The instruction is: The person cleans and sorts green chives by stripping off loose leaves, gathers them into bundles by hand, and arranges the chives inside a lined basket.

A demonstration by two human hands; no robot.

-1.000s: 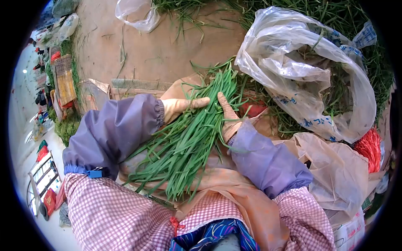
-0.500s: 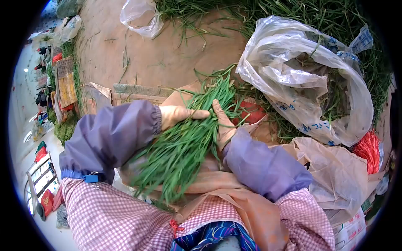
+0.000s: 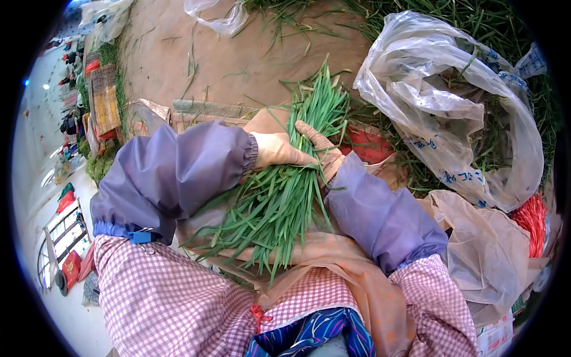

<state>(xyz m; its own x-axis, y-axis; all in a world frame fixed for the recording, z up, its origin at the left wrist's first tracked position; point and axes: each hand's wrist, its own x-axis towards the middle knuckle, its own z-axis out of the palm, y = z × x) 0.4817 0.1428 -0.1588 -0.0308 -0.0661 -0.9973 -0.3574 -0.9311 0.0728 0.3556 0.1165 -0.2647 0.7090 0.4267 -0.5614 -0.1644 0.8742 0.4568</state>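
Note:
A bunch of long green chives (image 3: pixel 279 205) lies over my lap, its leaf tips fanned toward me and its narrower end pointing away. My left hand (image 3: pixel 276 150) is closed around the bunch from the left, thumb across the top. From the right, my right hand (image 3: pixel 324 153) grips the same bunch, its thumb pointing up the stalks and nearly meeting the left thumb. Both hands look covered by thin, pale brown gloves. The fingers beneath the bunch are hidden. Purple sleeve covers reach up both forearms.
A large clear plastic bag (image 3: pixel 452 101) lies at the right, over a heap of loose chives (image 3: pixel 410 18). Below it are red plastic strings (image 3: pixel 529 223) and a beige sheet (image 3: pixel 485 250). Another thin bag (image 3: pixel 229 24) sits at the top. Distant people and goods are at the left.
The right thumb has swung left and the hands sit closer together. The bunch looks straighter and tighter, its far end more upright. The whole view has shifted slightly.

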